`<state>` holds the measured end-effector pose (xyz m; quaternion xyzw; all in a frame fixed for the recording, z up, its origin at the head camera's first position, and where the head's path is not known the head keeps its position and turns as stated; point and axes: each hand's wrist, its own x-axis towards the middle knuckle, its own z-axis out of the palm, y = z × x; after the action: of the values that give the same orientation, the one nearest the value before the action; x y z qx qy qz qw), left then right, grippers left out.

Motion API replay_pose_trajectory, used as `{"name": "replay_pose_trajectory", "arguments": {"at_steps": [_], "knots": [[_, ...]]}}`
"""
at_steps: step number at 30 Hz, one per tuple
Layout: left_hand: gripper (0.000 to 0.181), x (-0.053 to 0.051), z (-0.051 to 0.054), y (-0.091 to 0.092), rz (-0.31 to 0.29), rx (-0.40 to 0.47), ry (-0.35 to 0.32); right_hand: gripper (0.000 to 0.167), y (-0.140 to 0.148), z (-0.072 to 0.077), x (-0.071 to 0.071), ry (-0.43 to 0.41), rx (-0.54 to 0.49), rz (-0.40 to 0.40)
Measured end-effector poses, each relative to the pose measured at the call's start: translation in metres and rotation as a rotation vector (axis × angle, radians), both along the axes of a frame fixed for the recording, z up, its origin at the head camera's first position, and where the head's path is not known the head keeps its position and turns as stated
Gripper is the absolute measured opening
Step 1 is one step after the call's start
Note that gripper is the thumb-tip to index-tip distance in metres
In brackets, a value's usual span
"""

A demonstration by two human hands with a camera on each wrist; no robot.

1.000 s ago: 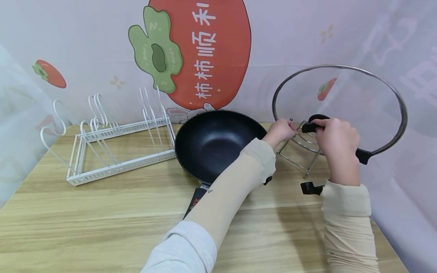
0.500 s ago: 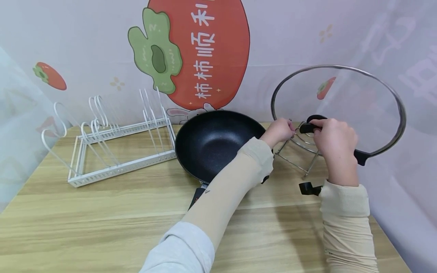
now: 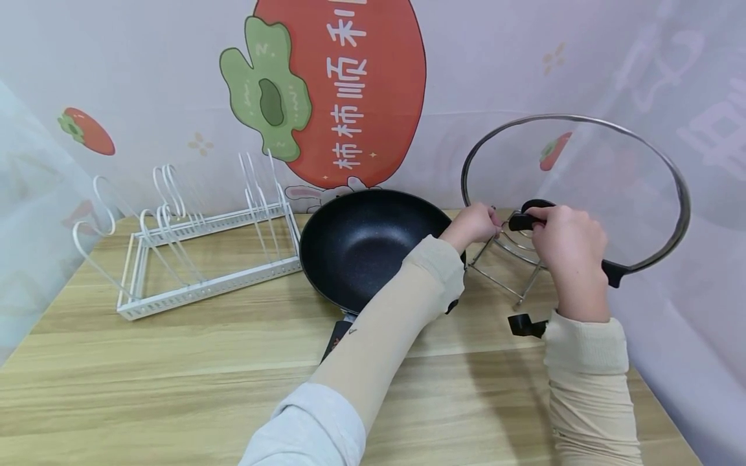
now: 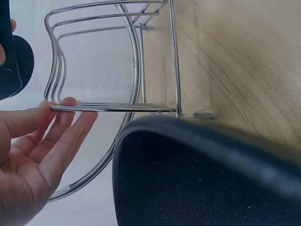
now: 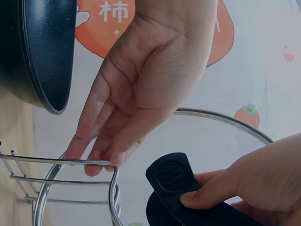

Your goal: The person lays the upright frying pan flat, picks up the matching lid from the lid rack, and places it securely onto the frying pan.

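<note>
Forward of the body, a person's left hand (image 3: pixel 474 225) reaches across to pinch the top wires of a silver metal wire rack (image 4: pixel 117 108) between thumb and fingertips. Just to its right, the right hand (image 3: pixel 571 239) is clamped on the black plastic handle (image 5: pixel 169 176) of a large round clear glass lid (image 3: pixel 583 175) with a steel rim. The lid stands nearly upright behind both hands, and its lower rim passes behind the rack's wires; whether it rests on them cannot be told. Left of the left hand, and partly under that forearm, a deep round black frying pan (image 3: pixel 361 249) sits with its handle toward the person. Farther left of the hand is a white metal dish rack (image 3: pixel 206 289) with looped upright wires. Below the right hand, a small black object (image 3: pixel 524 325) is partly hidden by the sleeve. Beneath everything is a light wood-grain table (image 3: pixel 204 388).
</note>
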<state>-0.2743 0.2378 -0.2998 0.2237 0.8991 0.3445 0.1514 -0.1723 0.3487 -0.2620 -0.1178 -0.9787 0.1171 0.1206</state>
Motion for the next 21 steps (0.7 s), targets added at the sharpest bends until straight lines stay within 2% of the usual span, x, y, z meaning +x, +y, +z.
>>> {"name": "replay_pose_trajectory", "arguments": {"at_steps": [13,21], "knots": [[0.013,0.001,0.002,-0.006,-0.04,-0.02,-0.01,0.04,-0.007,-0.002,0.006,0.025,0.009,-0.002],[0.012,0.004,0.004,-0.013,-0.076,-0.007,-0.052,0.042,-0.01,-0.002,0.011,0.023,0.013,-0.009]]}}
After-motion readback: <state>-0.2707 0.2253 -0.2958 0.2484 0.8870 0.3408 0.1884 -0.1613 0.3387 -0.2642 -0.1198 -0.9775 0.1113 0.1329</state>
